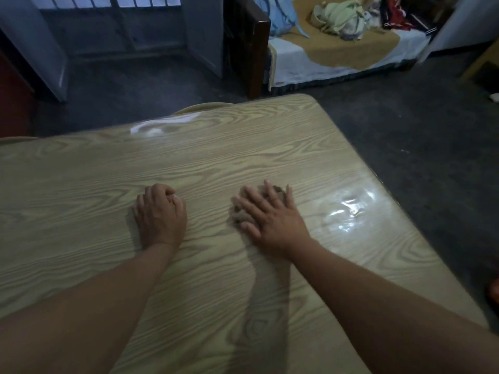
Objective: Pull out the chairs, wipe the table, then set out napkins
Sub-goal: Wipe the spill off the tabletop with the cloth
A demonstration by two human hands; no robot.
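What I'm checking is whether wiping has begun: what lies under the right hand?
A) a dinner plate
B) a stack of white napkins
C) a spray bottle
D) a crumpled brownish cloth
D: the right hand lies flat, fingers spread, on a crumpled brownish cloth that shows at its edge and between its fingers, on the wood-grain table.

Home interior: wood-grain dining table (243,147), bed (337,49) with strewn clothes (343,20).
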